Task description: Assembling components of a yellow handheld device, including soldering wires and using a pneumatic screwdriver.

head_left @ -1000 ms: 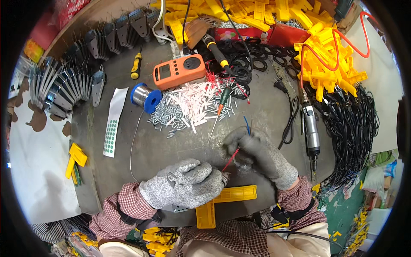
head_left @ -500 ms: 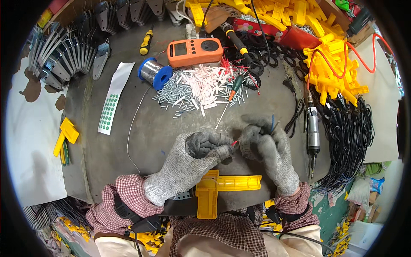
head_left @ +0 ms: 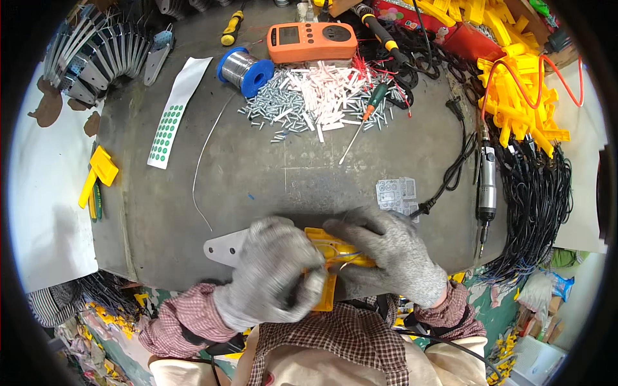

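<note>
A yellow T-shaped plastic housing (head_left: 320, 236) lies near the table's front edge, with thin wires inside it. My right hand (head_left: 393, 257), in a grey glove, closes around the housing's right arm. My left hand (head_left: 270, 273), gloved too and slightly blurred, is curled over the housing's left side. Its fingertips are bent near the wires, and what they pinch is hidden. From under the left hand sticks out a flat metal plate (head_left: 224, 248) with holes and a rounded end.
Ahead lie a screwdriver (head_left: 360, 128), piles of screws (head_left: 273, 106) and white sleeves (head_left: 315, 96), a solder spool (head_left: 244, 71) and an orange meter (head_left: 312, 42). An electric screwdriver (head_left: 488, 186) and black cables (head_left: 534, 206) are on the right. A sticker strip (head_left: 174, 116) lies left; a grey printed label sheet (head_left: 396, 195) sits beyond my right hand.
Both hands have come down toward me from mid-table onto the yellow housing. The red wire tip between them no longer shows. The label sheet and metal plate are now visible as the view shifted.
</note>
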A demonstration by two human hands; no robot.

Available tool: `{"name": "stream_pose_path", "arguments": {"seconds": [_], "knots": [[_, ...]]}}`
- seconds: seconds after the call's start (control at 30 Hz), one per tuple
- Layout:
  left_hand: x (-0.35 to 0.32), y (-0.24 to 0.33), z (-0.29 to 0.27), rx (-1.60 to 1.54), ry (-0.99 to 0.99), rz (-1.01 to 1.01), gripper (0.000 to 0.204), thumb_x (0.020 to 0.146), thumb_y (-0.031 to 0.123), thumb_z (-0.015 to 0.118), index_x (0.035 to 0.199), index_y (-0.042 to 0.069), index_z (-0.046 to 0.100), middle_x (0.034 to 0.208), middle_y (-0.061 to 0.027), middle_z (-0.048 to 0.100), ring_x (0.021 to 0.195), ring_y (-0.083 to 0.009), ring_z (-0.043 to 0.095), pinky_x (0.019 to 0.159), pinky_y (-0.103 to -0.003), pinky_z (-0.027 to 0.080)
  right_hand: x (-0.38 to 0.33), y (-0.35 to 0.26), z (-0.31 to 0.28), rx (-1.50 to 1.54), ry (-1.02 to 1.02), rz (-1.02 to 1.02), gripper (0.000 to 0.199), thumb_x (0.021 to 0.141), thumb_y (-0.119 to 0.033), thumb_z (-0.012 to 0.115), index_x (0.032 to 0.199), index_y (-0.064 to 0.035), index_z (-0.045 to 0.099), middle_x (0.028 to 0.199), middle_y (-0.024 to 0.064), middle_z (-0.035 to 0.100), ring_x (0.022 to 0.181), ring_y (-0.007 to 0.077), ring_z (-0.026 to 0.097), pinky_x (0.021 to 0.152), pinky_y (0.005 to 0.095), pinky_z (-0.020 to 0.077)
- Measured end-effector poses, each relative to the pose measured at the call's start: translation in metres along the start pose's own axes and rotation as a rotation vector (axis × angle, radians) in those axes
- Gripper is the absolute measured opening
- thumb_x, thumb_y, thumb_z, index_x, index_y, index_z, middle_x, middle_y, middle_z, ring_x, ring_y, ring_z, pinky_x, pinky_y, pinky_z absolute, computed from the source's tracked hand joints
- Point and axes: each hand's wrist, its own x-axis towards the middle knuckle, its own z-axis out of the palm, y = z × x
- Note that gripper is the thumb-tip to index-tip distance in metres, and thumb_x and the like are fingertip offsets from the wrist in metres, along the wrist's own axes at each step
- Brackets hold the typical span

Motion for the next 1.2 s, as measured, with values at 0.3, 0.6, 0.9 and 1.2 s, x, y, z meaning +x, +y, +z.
{"name": "stream_pose_path", "arguments": {"seconds": [0.3,0.6,0.9,1.2], "knots": [[-0.005,-0.007,0.022,0.471,-0.111,0.142,0.028,0.079,0.03,0.066,0.096,0.008,0.064,0.096,-0.012,0.064,0.101,-0.0322,0.061,0.094,-0.054,0.042,0.012,0.018,0.015,0.014,-0.167,0.213,0.016,0.089,-0.014,0.065,0.101,-0.0028,0.066,0.094,0.0159,0.067,0.084,0.0352,0.065,0.073,0.0397,0.0516],[0.025,0.003,0.009,0.101,0.091,-0.13,0.015,0.077,0.007,0.075,0.089,0.011,0.067,0.09,-0.004,0.059,0.091,-0.0278,0.053,0.086,-0.043,0.04,0.025,0.036,0.009,0.551,-0.265,0.412,0.025,0.101,-0.021,0.058,0.102,0.002,0.066,0.082,0.002,0.064,0.074,0.007,0.055,0.066,0.0266,0.0465],[0.031,-0.009,0.016,0.265,-0.025,-0.198,0.016,0.082,0.006,0.074,0.095,0.008,0.066,0.093,-0.0061,0.06,0.095,-0.0279,0.059,0.085,-0.043,0.046,0.026,0.023,0.003,0.273,-0.17,0.215,0.025,0.103,-0.022,0.053,0.105,-0.0006,0.066,0.088,0.0095,0.065,0.082,0.0179,0.062,0.073,0.0324,0.0485],[0.026,-0.016,0.017,-0.448,0.054,-0.442,0.028,0.087,-0.002,0.072,0.112,0.001,0.059,0.124,-0.0128,0.058,0.111,-0.0184,0.062,0.092,-0.029,0.054,0.027,0.027,0.009,0.819,-0.097,0.544,0.023,0.102,-0.019,0.057,0.107,0.0005,0.067,0.092,0.0053,0.066,0.087,0.0113,0.062,0.075,0.0268,0.0491]]}}
